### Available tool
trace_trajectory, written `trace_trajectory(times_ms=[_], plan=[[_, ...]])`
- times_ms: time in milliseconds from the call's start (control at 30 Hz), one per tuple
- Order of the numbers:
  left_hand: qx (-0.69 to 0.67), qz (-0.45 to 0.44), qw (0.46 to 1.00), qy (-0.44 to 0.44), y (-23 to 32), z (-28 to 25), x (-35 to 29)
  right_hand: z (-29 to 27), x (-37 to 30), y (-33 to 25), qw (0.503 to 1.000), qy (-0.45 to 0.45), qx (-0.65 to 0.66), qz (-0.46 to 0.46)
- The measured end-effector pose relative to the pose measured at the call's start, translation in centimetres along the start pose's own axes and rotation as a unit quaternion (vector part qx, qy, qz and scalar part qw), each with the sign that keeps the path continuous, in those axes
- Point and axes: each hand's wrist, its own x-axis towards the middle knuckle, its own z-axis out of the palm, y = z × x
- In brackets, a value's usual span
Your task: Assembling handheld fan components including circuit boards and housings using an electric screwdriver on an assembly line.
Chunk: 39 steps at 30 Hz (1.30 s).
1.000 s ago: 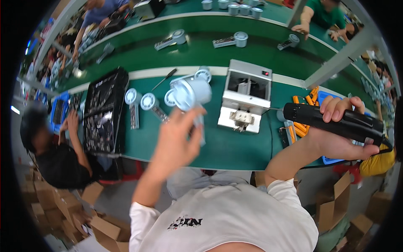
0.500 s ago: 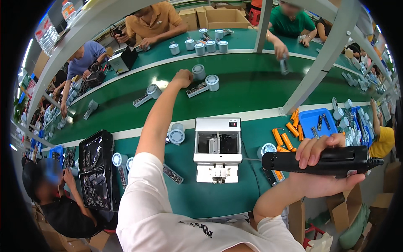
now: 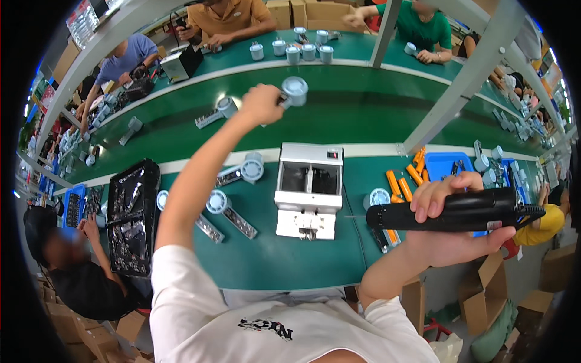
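My left hand (image 3: 263,104) reaches out over the green conveyor, fingers closed round the handle end of a light-blue round-headed device (image 3: 295,91) that looks like a handheld fan. In my right hand (image 3: 448,212) lies a black electric screwdriver (image 3: 478,209), held sideways with its thin bit pointing left, over the bench's right side. The bit tip is near a white screw feeder (image 3: 308,187) in the middle of the bench. Left of the feeder are several more such fans, including one fan (image 3: 251,168) with a circuit board showing in its handle.
Orange cylindrical cells (image 3: 402,187) and a blue tray (image 3: 448,166) stand at the right. A black tray (image 3: 133,218) of small parts lies left. Grey metal posts (image 3: 460,91) rise over the conveyor (image 3: 351,109). Co-workers sit opposite and at both sides.
My left hand has closed on a fan and raised it from the conveyor. The screwdriver stays in my right hand. The co-worker in green has drawn a hand back from the conveyor.
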Motion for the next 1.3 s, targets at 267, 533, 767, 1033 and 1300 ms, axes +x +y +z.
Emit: trace_trajectory(times_ms=[267, 533, 767, 1033, 1300], plan=[[-0.318, -0.184, 0.921, 0.13, 9.0, -5.5, -30.1, 0.2, -1.5, 0.5, 0.989, -0.131, 0.017, 0.071], [-0.255, -0.252, 0.925, 0.123, 13.9, 5.4, -37.6, 5.8, -3.7, 6.9, 0.975, -0.022, -0.209, 0.07], [-0.255, -0.118, 0.94, 0.196, 14.1, 4.2, -40.2, 6.1, -5.9, 9.4, 0.97, -0.06, -0.234, 0.02], [-0.189, 0.104, 0.973, 0.087, 10.2, 4.8, -42.1, 6.1, -8.3, 8.9, 0.953, -0.045, -0.283, 0.1], [-0.244, 0.109, 0.955, 0.13, 10.2, 7.3, -42.1, 7.4, -12.5, 8.8, 0.977, -0.04, -0.159, 0.133]])
